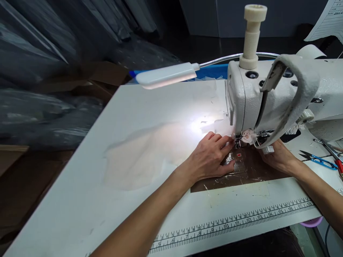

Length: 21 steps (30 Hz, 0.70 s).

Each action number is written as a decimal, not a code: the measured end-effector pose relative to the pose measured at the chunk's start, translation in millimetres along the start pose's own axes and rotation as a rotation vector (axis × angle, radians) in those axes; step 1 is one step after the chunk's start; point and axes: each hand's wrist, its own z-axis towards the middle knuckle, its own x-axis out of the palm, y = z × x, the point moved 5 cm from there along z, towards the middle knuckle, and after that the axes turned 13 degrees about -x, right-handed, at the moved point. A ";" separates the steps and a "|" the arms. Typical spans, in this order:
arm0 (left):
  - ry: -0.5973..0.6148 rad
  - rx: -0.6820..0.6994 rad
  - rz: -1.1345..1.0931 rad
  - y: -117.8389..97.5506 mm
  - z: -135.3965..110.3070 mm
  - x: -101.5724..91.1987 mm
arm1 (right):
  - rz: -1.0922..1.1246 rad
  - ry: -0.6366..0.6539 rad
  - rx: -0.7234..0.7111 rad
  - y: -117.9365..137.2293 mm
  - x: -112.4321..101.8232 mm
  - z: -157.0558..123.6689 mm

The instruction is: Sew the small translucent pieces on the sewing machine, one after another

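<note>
- Pink ruffled fabric piece [248,136]: small, pale, gathered into soft rosette-like folds. It sits at the foot of the sewing machine [268,96], just right of the presser foot [238,142] and between the two hands.
- Left hand [211,157]: laid flat on the dark brown taped patch [249,175], fingers together and stretched out. The fingertips [227,142] press down right beside the presser foot, and nothing is gripped.
- Right hand [278,157]: near right of the needle area, mostly hidden behind the machine's curved guard. We cannot tell how its fingers stand or whether they pinch the ruffle.
- Step in hand, as we judge it: the ruffle is being positioned and steadied at the foot for stitching.
- Next move, as we judge it: it calls for a slow, even feed. The fingertips need to stay clear of the needle and the gathers need to lie flat.
- Pale sheer cloth [144,153]: spread on the white table [88,200] to the left, reaching towards the left wrist.
- Lamp [166,75]: white head on a flexible neck at the far side, throwing a bright pool of light beside the machine.
- Red mark [238,155]: small, on the brown patch just near of the foot.
- Blue-handled snips [320,161]: on the table at right, well apart from the hands.
- Printed ruler strip [241,223]: along the near table edge.
- Cream thread post [253,35]: upright on top of the machine.
</note>
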 end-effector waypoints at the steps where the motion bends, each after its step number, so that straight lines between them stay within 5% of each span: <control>1: -0.004 -0.003 -0.002 0.1 -0.2 0.7 | 0.000 -0.020 -0.022 2.5 0.1 -0.3; 9: -0.116 -0.035 -0.007 -3.0 -2.6 2.4 | 0.076 -0.036 0.104 8.7 -1.2 -10.6; 17: 0.144 -0.197 -0.200 1.1 4.0 6.4 | 0.201 -0.102 0.210 -5.0 1.0 -11.4; 21: 0.130 -0.259 -0.187 1.1 2.2 8.1 | 0.414 -0.184 0.295 -18.6 5.8 -14.3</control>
